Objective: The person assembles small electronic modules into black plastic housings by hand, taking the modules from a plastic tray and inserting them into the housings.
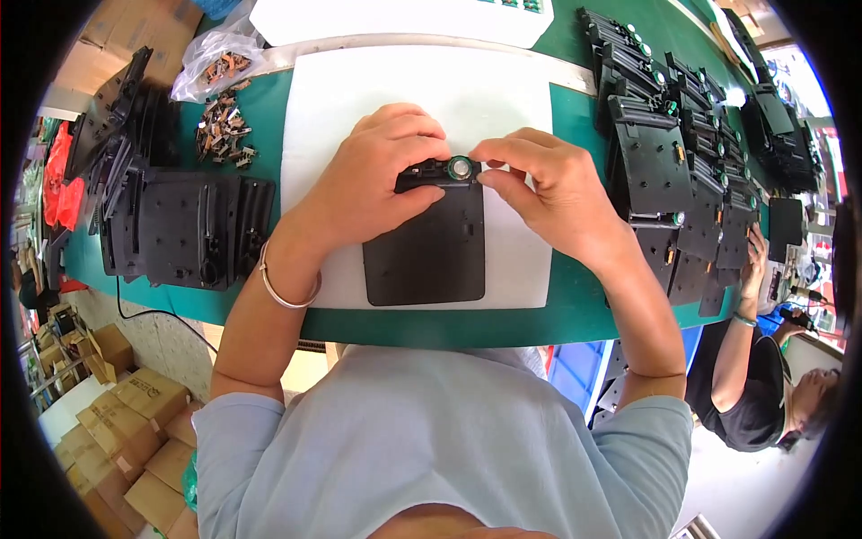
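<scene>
A black plastic panel [431, 247] lies flat on a white mat [422, 99] in front of me. My left hand [373, 180] rests on the panel's upper left edge and grips it there. With thumb and fingers, my right hand [539, 184] pinches a small round silver part [461, 167] with a green ring, set at the panel's top edge. A thin bangle sits on my left wrist.
Stacked black panels [184, 225] lie to the left, with small metal parts [223, 130] and a clear bag [215, 63] of them behind. A row of finished black panels [669, 153] runs along the right of the green table [575, 319]. Another person [763, 377] works at the far right. Cardboard boxes [126, 422] sit on the floor.
</scene>
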`<state>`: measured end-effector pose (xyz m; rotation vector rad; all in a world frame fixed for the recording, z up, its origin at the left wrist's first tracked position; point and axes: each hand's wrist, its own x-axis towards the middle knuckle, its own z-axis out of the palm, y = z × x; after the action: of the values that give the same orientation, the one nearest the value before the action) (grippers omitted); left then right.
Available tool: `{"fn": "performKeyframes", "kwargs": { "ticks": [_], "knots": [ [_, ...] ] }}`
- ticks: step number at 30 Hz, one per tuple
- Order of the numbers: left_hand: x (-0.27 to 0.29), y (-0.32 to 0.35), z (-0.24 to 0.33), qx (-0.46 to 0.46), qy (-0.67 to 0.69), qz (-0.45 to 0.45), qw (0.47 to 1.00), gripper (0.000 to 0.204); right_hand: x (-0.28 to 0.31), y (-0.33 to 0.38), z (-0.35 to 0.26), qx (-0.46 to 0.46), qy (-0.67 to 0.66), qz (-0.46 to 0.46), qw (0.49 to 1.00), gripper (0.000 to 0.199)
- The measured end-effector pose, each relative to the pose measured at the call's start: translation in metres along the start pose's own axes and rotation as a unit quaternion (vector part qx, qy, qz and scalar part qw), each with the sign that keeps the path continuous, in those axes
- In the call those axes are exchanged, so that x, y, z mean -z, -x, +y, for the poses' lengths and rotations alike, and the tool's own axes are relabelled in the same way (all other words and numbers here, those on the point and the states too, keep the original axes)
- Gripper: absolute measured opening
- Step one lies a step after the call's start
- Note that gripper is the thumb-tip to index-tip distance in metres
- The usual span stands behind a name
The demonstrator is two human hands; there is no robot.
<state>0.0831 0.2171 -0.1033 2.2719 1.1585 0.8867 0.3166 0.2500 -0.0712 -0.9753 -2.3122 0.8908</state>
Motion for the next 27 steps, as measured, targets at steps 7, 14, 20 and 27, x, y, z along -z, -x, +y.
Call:
{"fn": "performKeyframes", "kwargs": {
  "ticks": [7,14,20,27],
  "knots": [
    [-0.002,0.003,-0.003,-0.011,0.002,0.012,1.0,0.035,-0.009,-0.009,0.002,0.004,-0.008,-0.026,1.0,0.018],
    [-0.002,0.001,-0.003,-0.005,-0.001,0.008,1.0,0.035,-0.009,-0.008,0.003,-0.009,-0.005,-0.028,1.0,0.015],
    [-0.002,0.001,-0.002,-0.005,-0.001,0.009,1.0,0.035,-0.013,-0.007,-0.002,-0.007,0.017,-0.012,1.0,0.011],
    [-0.003,0.001,-0.003,-0.009,-0.008,0.014,1.0,0.035,-0.019,-0.006,-0.003,0.005,0.039,0.039,0.998,0.007]
  ]
}}
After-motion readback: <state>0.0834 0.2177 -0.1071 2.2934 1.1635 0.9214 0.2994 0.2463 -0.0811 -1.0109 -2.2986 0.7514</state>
